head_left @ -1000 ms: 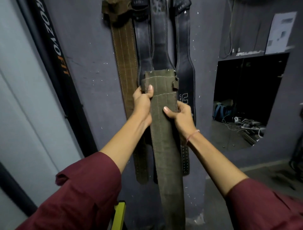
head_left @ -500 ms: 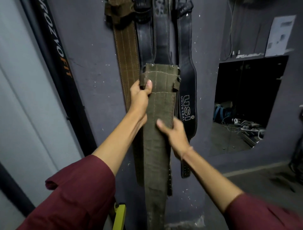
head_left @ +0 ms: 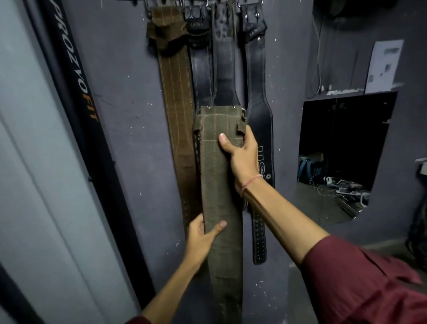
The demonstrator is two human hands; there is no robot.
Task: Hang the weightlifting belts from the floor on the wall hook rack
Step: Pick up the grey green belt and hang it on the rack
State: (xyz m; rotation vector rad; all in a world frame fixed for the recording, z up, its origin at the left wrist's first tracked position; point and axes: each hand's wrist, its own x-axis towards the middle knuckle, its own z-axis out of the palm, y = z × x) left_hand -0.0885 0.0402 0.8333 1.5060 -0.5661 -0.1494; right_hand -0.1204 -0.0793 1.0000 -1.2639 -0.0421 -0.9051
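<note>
I hold an olive-green weightlifting belt [head_left: 219, 185] upright in front of the grey wall. My right hand [head_left: 242, 157] grips its right edge just below the buckle end, thumb across the front. My left hand [head_left: 201, 238] grips its left edge lower down. The buckle end sits well below the hook rack [head_left: 184, 2] at the top edge. Hanging from the rack are a brown belt [head_left: 178, 97] and three black belts, one in the middle [head_left: 225, 69] and one on the right [head_left: 260, 111] with white lettering.
A black upright frame [head_left: 76, 97] with orange and white lettering leans along the left. On the right is a dark wall opening [head_left: 342, 150] with cables and a blue bag inside. A paper sheet [head_left: 383, 64] is stuck above it.
My hands swapped places on the belt: the left slid down from the buckle end to the lower left edge, the right moved up to just under the buckle. The view tilted upward.
</note>
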